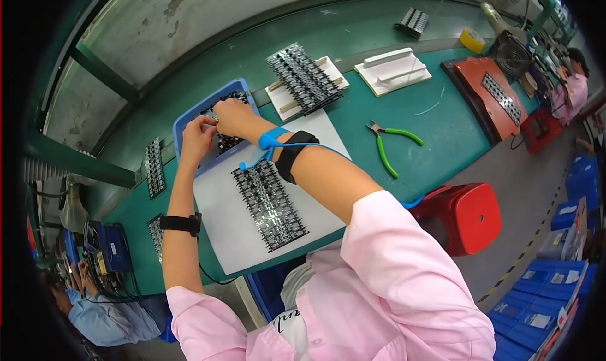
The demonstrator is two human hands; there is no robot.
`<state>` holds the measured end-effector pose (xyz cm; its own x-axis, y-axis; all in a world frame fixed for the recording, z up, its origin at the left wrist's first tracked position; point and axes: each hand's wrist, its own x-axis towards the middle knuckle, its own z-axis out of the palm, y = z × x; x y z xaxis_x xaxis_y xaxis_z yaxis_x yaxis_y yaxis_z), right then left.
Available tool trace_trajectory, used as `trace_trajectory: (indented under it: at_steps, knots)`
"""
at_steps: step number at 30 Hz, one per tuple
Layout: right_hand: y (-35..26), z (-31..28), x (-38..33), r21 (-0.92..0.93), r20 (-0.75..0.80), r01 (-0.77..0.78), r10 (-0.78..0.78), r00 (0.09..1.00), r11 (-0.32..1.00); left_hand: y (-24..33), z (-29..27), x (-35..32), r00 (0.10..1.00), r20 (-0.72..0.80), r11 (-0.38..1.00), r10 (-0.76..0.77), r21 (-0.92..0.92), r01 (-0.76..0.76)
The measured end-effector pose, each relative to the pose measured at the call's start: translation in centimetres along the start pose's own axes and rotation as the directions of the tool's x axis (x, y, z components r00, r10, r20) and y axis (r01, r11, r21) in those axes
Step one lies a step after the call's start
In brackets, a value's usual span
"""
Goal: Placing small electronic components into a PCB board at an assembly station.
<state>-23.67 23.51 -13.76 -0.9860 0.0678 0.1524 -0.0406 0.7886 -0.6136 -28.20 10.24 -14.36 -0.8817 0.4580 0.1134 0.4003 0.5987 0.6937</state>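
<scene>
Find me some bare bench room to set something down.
Free: green tabletop between the green-handled cutters and red-brown board; the white sheet left of its black panel. Crowded: the blue bin, under left hand and right hand.

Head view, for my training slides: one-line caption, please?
Left hand and right hand close together at a blue bin, green-handled pliers lying nearby.

Head view, one: wide fisheye, head-worn, left unit of a side-by-side pair. Faces down from near side of green workbench (pixel 445 140); left hand (pixel 196 140) and right hand (pixel 233 116) close below; wall (pixel 208 4) along far side.
</scene>
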Motion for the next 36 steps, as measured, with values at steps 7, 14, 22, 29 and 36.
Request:
trace_trajectory:
  at_steps: [7,14,22,29,36]
  knots:
    - [-0.3,1.2,0.0,0.199,-0.142,-0.06,0.089,0.986,0.978,-0.4,-0.8,0.4,0.987,0.102,0.964,-0.127,-0.221,0.147]
    - [-0.4,0.4,0.2,0.331,-0.114,-0.004,0.044,0.993,0.944,-1.2,-0.8,0.3,0.991,0.107,0.971,-0.076,-0.22,0.098]
    - [-0.2,-1.1,0.5,0.359,-0.091,0.062,-0.031,0.995,0.931,-1.2,-0.1,0.1,0.999,0.001,0.978,0.052,-0.203,-0.051]
    - [-1.0,-7.6,-5.7,0.577,0.158,-0.06,-0.039,0.987,0.814,-1.4,-0.4,0.2,0.995,-0.06,0.995,0.08,-0.055,-0.084]
    - [0.4,-7.0,-14.2,0.532,0.432,-0.268,0.014,0.902,0.803,1.4,-2.4,-5.5,0.997,0.054,0.985,0.063,-0.166,-0.054]
